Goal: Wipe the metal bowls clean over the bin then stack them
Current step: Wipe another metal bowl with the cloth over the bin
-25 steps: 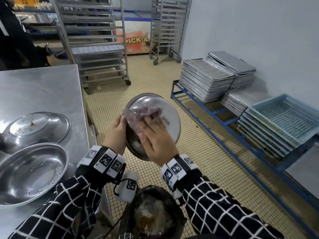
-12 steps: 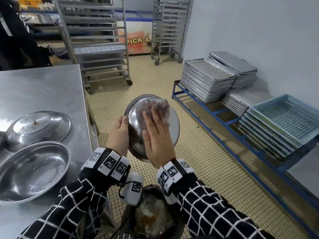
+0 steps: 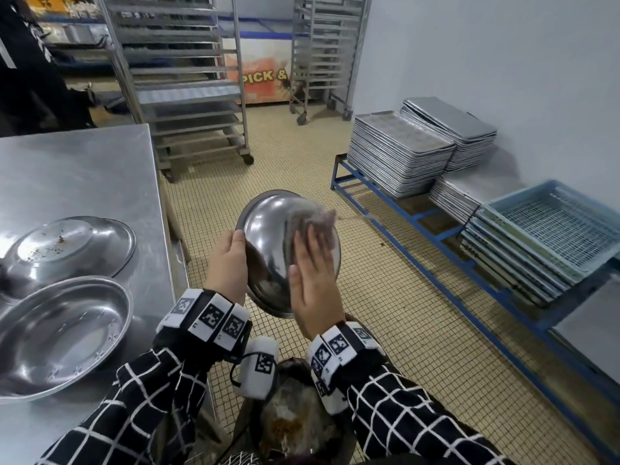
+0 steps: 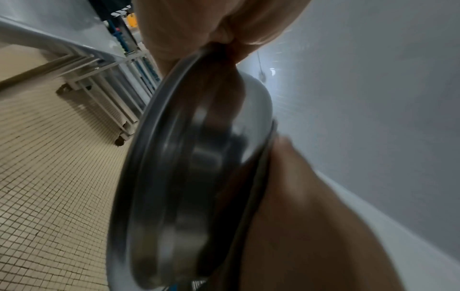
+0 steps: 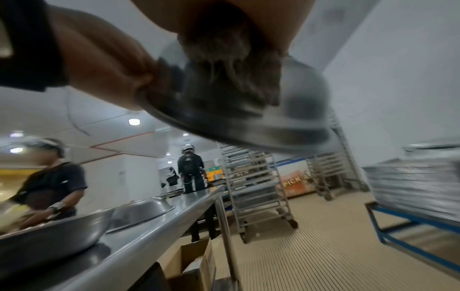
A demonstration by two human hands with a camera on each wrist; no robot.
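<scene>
My left hand (image 3: 228, 260) grips the left rim of a metal bowl (image 3: 268, 243), held tilted on edge above the black-lined bin (image 3: 295, 424). The bowl's rounded outside faces me. With straight fingers, my right hand (image 3: 312, 280) presses a greyish cloth (image 3: 322, 223) flat against the bowl's upper right side. In the right wrist view the cloth (image 5: 229, 65) lies on the domed bowl (image 5: 286, 110). The left wrist view shows the bowl (image 4: 189, 177) edge-on. Two more bowls rest on the steel table (image 3: 84, 169): one upright (image 3: 60, 333), one upside-down with crumbs (image 3: 67, 250).
Wheeled metal racks (image 3: 188, 88) stand behind the table. A low blue frame (image 3: 419, 223) along the right wall carries stacked baking trays (image 3: 399, 152) and blue crates (image 3: 543, 236). Other people (image 5: 191, 171) work at the far side. Tiled floor lies between.
My right hand has slid the cloth from the bowl's left-centre up to its upper right edge. The left hand keeps its grip on the rim.
</scene>
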